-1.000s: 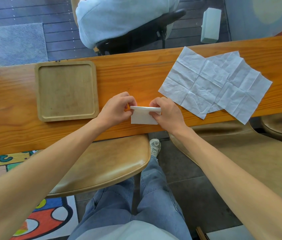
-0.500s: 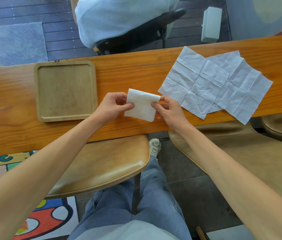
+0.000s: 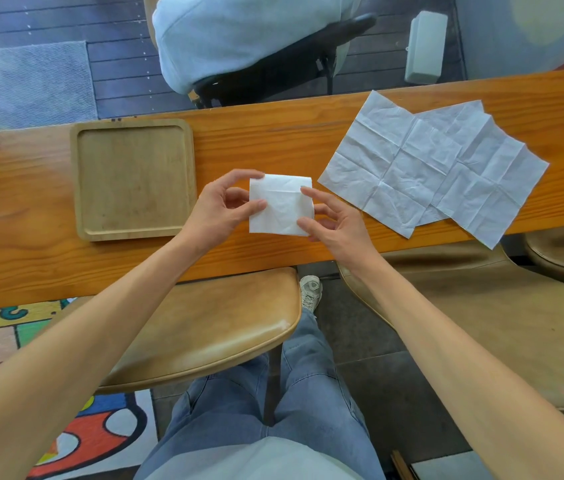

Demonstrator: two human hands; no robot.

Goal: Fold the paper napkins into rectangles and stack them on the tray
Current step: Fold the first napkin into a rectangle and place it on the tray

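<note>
A white folded napkin (image 3: 280,206) is held above the wooden table (image 3: 273,133), its flat face turned up toward the camera. My left hand (image 3: 220,211) pinches its left edge between thumb and fingers. My right hand (image 3: 334,225) holds the right edge, with index finger and thumb on the front and the other fingers behind. The square wooden tray (image 3: 131,181) lies to the left of my hands with nothing on it. Unfolded creased napkins (image 3: 408,161) lie overlapping on the table at the right.
Tan chair seats (image 3: 204,327) stand under the table's near edge, another one (image 3: 502,313) to the right. Across the table a person in a light top (image 3: 246,32) sits on a dark chair. A colourful rug (image 3: 3,344) covers the floor at lower left.
The napkin went from being pressed edge-on between both hands to being turned flat and squared toward the camera. Both hands shifted a little up and apart.
</note>
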